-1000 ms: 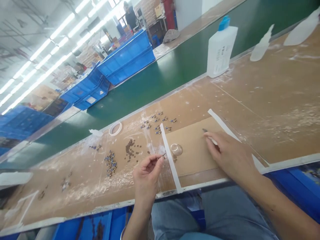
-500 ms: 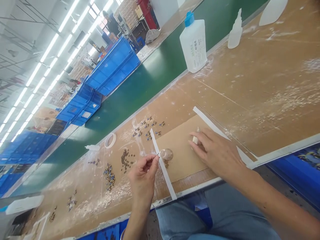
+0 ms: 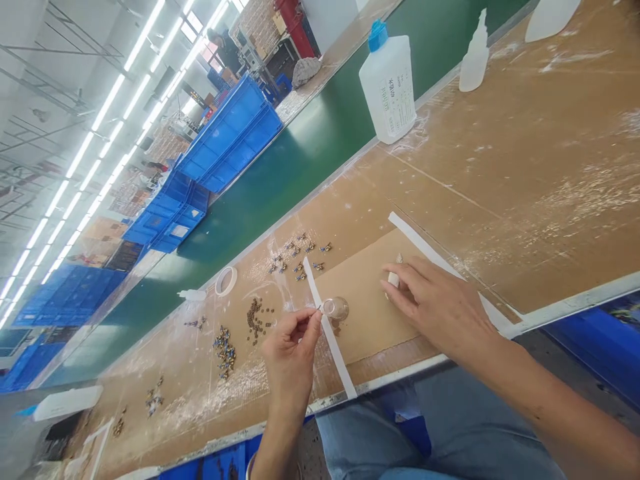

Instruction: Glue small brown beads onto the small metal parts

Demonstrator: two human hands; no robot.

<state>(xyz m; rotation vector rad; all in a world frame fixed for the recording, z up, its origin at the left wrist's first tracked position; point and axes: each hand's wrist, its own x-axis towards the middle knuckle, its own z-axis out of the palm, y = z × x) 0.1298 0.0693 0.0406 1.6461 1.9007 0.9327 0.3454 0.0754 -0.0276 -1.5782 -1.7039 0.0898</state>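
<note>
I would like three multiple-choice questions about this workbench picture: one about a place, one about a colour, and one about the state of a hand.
1. Where does the tape ring lie?
A. on the bench near the green belt
B. inside a blue crate
C. on the person's lap

2. What colour is the cap of the big white bottle?
A. red
B. blue
C. black

3. How is the left hand?
A. flat and open on the bench
B. fingertips pinched on a tiny part
C. gripping the big bottle

Answers:
1. A: the ring rests on the brown bench close to the edge of the green belt.
2. B: the cap on top is blue.
3. B: thumb and finger meet on a small piece beside the little clear dish, while the right hand touches a small white object.
</note>
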